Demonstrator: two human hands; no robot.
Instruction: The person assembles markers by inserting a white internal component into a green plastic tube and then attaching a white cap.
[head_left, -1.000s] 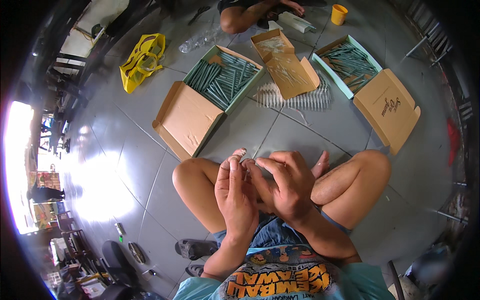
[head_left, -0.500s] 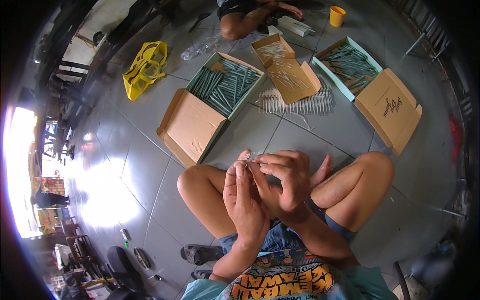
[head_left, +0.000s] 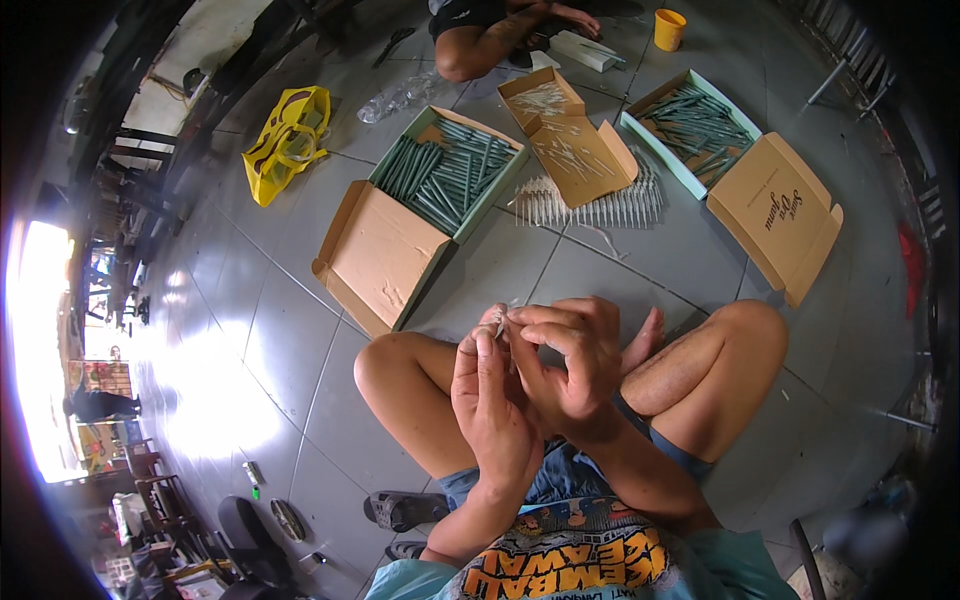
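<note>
Farthest left, lying on the grey tiled floor (head_left: 270,285), a yellow bag (head_left: 264,170). Next across, set at an angle, an open pale-green box (head_left: 494,197) full of dark green sticks (head_left: 430,175), with a brown lid (head_left: 378,262) folded out toward the near side. Nearer, left hand (head_left: 492,400) raised, thumb and forefinger pressed together, pinching a small pale piece (head_left: 499,318). Held in midair between both hands, above the folded legs (head_left: 402,388). Likely to handle as very light, probably fairly stiff, perhaps easily snapped or dropped; best taken with fingertips alone, near an end, with little squeeze. Looks whitish, narrow and slight, mostly covered by fingers; too small for making out exact shape or material. Just to the right, right hand (head_left: 575,350) curled in, thumb and forefinger drawn close at the same spot; impossible to tell whether gripping or only touching. Beyond, a small open brown box (head_left: 585,192) scattered with thin whitish sticks (head_left: 543,99), beside and partly over a row of clear, spike-like pieces (head_left: 592,213). Farthest right, another pale-green box (head_left: 660,158), also open, holding more green sticks (head_left: 705,122).
</note>
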